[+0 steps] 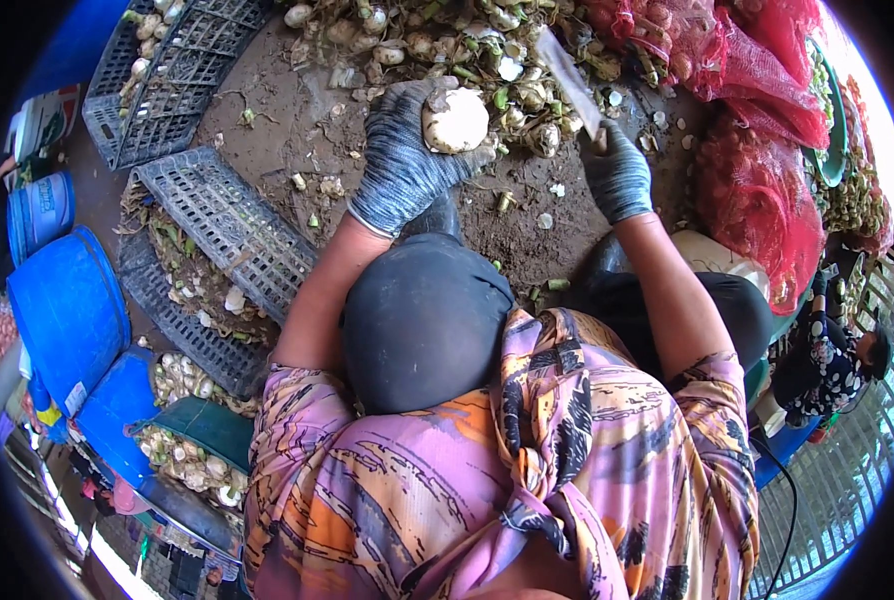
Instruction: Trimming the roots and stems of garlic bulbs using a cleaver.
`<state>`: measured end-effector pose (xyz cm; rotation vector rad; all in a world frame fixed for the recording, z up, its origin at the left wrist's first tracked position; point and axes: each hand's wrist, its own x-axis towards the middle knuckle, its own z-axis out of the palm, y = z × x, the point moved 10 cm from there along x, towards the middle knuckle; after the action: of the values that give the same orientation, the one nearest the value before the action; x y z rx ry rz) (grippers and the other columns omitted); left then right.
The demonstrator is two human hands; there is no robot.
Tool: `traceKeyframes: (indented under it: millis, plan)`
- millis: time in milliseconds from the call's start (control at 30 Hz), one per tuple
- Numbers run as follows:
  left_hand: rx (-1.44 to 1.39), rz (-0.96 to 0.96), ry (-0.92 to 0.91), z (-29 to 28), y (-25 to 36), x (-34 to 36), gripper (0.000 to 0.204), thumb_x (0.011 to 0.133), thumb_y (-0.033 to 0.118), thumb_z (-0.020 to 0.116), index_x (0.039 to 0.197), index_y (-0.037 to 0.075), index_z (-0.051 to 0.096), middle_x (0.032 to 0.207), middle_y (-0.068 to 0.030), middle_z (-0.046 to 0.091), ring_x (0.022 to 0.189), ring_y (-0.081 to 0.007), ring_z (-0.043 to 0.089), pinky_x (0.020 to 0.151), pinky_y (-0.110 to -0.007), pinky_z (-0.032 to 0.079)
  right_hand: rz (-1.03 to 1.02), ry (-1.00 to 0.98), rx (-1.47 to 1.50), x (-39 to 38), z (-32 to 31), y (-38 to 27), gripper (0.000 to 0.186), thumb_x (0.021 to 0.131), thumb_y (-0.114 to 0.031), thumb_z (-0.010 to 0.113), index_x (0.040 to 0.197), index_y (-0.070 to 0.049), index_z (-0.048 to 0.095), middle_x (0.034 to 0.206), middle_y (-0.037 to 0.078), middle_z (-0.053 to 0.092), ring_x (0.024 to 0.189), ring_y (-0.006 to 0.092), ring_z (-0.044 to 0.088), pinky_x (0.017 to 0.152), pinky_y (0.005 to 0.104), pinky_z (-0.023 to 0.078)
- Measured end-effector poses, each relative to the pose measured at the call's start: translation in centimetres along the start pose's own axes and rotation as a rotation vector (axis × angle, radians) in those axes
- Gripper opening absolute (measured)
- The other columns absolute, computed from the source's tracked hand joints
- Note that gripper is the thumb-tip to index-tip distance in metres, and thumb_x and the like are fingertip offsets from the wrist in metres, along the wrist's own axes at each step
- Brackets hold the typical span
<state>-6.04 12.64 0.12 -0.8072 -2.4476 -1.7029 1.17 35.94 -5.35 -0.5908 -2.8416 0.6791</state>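
Observation:
My left hand (399,163), in a grey knit glove, grips a round, pale bulb (456,122) with a dirty patch on its top. My right hand (617,176), gloved alike, is closed on the handle of a knife (567,78), whose long flat blade points up and away from me, to the right of the bulb. Behind both hands a heap of muddy bulbs, green stalks and trimmings (417,35) lies on the wet, dirty ground (487,210). My dark-clad knee (422,325) is just below my left hand.
Black plastic crates (217,225), blue tubs (67,310) and a green basin of bulbs (207,435) stand at left. Red mesh sacks (757,200) fill the upper right. Another person (837,370) in dotted sleeves is at the right edge, beside a metal railing (837,500).

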Motion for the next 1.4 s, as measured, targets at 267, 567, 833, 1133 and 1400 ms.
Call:
traceKeyframes:
  millis: [267,567,833,1133,1400]
  plan:
    - [-0.907,-0.383,0.205,-0.5,-6.7,-1.1,0.05,0.065,0.01,0.065,0.106,0.005,0.037,0.097,-0.0049,0.046,0.089,-0.0142,0.046,0.079,-0.026,0.04,-0.342,-0.309,0.174,-4.3,0.3,-10.8,0.017,0.066,-0.013,0.054,0.082,-0.009,0.05,0.069,0.014,0.053,0.065,0.0306,0.053,0.055,0.0358,0.043]
    - [-1.444,-0.783,0.007,5.7,-8.4,-4.9,0.03,0.082,0.02,0.044,0.107,0.003,0.041,0.093,-0.0104,0.051,0.093,-0.0204,0.048,0.081,-0.035,0.041,-0.251,-0.273,0.183,-4.9,1.0,-11.1,0.029,0.065,-0.013,0.061,0.091,-0.007,0.049,0.073,0.016,0.055,0.068,0.0317,0.055,0.056,0.0333,0.044]
    - [-0.04,0.116,-0.198,3.4,-0.7,-2.2,0.022,0.076,0.03,0.052,0.082,0.009,0.052,0.078,-0.0063,0.054,0.064,-0.0148,0.054,0.058,-0.037,0.046,-0.293,-0.239,0.247,-5.4,0.5,-11.7,0.024,0.068,-0.013,0.058,0.089,-0.008,0.049,0.071,0.015,0.055,0.066,0.0315,0.055,0.055,0.0339,0.044]
    - [-1.35,-0.959,-0.264,6.2,-3.8,-5.4,0.03,0.079,0.036,0.043,0.082,0.007,0.049,0.065,-0.0048,0.049,0.047,-0.0099,0.044,0.048,-0.031,0.047,0.28,-0.452,0.161,-4.7,7.5,-0.4,0.021,0.074,-0.026,0.049,0.08,-0.007,0.05,0.067,0.019,0.053,0.065,0.0368,0.051,0.056,0.0386,0.041]
    - [-1.443,-0.295,0.254,-11.9,-7.1,8.7,0.058,0.076,0.054,0.033,0.084,-0.001,0.049,0.091,-0.0201,0.05,0.092,-0.0286,0.05,0.088,-0.04,0.036,0.29,-0.39,0.319,-4.0,5.7,0.3,0.02,0.072,-0.022,0.056,0.077,-0.005,0.048,0.064,0.016,0.053,0.057,0.0301,0.051,0.055,0.033,0.041]
